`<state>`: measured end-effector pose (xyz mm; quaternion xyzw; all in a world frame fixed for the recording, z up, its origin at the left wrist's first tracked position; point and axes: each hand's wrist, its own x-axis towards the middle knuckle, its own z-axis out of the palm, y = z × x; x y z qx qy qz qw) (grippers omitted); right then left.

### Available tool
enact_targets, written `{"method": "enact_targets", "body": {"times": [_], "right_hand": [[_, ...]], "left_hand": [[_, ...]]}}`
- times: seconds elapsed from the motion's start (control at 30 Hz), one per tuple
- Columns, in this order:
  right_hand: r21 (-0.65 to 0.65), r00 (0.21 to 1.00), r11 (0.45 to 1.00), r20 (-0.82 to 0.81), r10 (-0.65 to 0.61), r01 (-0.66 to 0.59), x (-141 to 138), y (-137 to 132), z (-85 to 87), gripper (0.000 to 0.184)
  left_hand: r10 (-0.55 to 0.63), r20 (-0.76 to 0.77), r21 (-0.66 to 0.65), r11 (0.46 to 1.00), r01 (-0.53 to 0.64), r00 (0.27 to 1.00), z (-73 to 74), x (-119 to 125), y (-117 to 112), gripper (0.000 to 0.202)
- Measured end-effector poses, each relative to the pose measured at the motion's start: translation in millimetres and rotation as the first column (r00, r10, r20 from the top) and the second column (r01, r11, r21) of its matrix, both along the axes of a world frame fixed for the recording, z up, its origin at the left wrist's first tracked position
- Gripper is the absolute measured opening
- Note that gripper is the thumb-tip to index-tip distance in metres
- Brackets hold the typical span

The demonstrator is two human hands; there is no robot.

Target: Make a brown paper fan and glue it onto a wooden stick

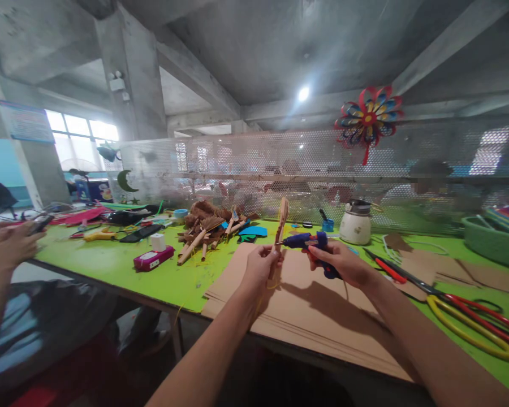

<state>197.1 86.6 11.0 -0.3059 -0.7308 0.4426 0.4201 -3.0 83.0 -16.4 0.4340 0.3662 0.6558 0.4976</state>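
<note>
My left hand (pixel 261 264) is closed around the lower part of a thin brown strip, likely cardboard (pixel 282 217), which stands nearly upright. My right hand (pixel 343 263) grips a dark blue hot glue gun (pixel 307 240) with its nozzle pointing left. The nozzle tip is at the strip, just above my left fingers; whether it touches cannot be made out. Beneath both hands lies a stack of brown cardboard sheets (pixel 309 308).
Brown paper rolls with frayed ends (pixel 203 234) lie heaped left of the cardboard. A purple power strip (pixel 154 259), scissors (pixel 475 305), a white jug (pixel 355 223) and a green basket (pixel 494 243) also stand or lie on the green table (pixel 182 288). Another person's hand (pixel 12 243) is at far left.
</note>
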Motion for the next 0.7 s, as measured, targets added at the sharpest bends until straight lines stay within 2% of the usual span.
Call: {"method": "enact_targets", "body": {"times": [0.4,0.7], "right_hand": [[0.017,1.000,1.000,-0.009,-0.015,0.015,-2.2,0.1,-2.9,0.037],[0.111,0.980,0.986,0.143,-0.136,0.121,-4.8,-8.9,5.9,0.041]], "left_hand": [[0.022,-0.015,-0.008,1.000,-0.022,1.000,0.1,0.8,0.6,0.011],[0.015,-0.012,0.000,1.000,-0.015,1.000,-0.7,-0.9,1.5,0.012]]}}
